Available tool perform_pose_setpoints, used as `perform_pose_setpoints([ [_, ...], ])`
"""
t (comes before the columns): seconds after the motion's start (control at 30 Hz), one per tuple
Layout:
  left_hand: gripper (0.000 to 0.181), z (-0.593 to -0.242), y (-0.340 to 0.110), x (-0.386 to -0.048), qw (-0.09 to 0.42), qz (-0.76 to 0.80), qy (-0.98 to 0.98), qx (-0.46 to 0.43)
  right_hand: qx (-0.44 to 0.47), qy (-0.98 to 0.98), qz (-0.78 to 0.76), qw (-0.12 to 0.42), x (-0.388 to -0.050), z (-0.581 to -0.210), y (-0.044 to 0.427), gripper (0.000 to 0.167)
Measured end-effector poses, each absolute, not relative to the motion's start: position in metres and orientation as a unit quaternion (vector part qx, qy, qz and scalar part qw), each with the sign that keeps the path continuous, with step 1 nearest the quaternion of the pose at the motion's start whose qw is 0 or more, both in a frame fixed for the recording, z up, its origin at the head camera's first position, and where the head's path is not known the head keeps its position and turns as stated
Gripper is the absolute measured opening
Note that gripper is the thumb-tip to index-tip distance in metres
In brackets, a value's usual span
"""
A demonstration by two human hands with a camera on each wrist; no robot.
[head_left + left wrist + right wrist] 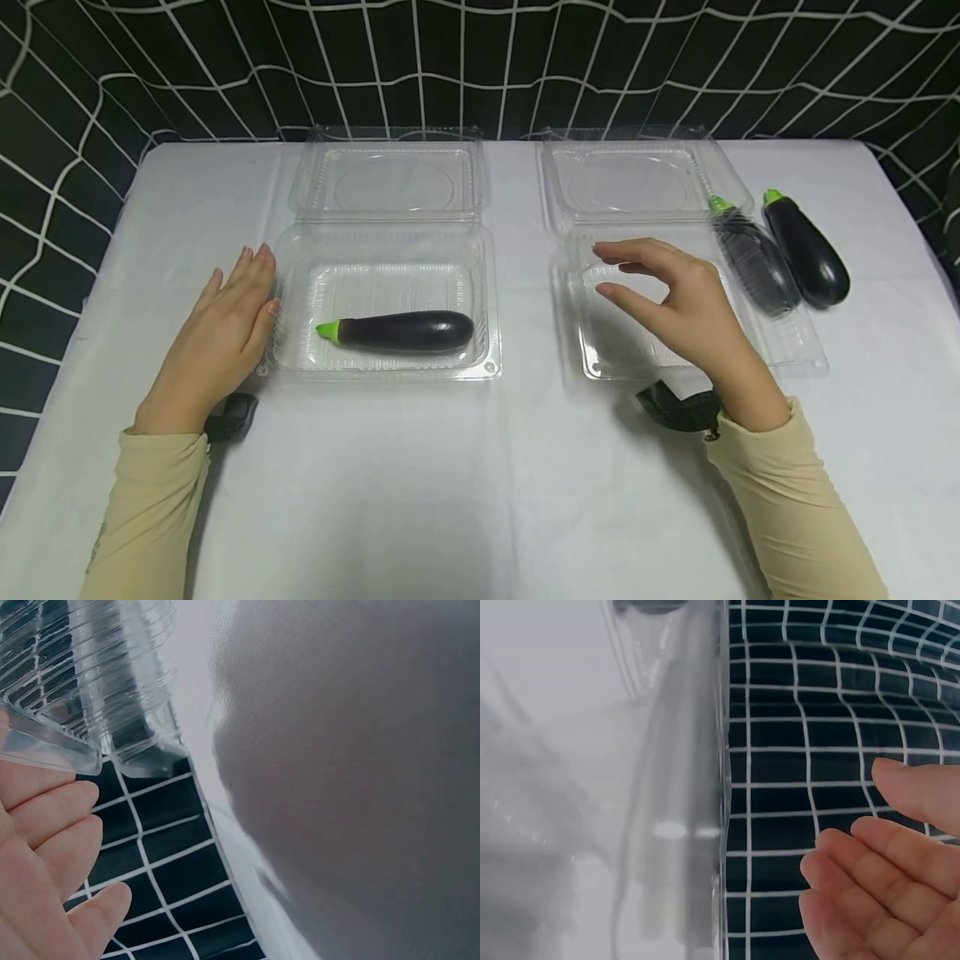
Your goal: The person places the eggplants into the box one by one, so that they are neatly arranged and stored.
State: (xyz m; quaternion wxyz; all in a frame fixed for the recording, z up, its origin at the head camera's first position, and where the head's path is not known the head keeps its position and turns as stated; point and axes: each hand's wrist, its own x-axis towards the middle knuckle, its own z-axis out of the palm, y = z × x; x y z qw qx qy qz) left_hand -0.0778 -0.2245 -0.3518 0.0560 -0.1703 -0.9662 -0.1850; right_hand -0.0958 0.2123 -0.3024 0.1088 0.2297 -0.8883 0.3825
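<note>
My left hand (228,321) rests with straight fingers along the left side of an open clear plastic clamshell box (390,375). In that box's base lies a dark purple eggplant (405,332), its green stem end pointing left. Above a second clear clamshell box (622,371) hovers my right hand (678,308), thumb and fingers apart and bent with nothing between them. Right of it lie another eggplant (810,250) and one more eggplant (757,262), the latter seen through clear plastic. In the right wrist view the right hand (892,885) holds nothing.
Both hinged lids, the left lid (393,179) and the right lid (630,179), lie folded back toward the far edge. A white cloth (420,492) covers the table. Dark fabric with a white grid (495,75) rises behind it.
</note>
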Motion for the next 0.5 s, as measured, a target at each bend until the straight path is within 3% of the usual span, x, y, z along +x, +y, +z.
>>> perform_pose_setpoints([
  [0.5, 0.052, -0.353, -0.225, -0.077, 0.055, -0.189, -0.966, -0.168, 0.200, -0.892, 0.385, 0.127, -0.097, -0.294, 0.231, 0.037],
])
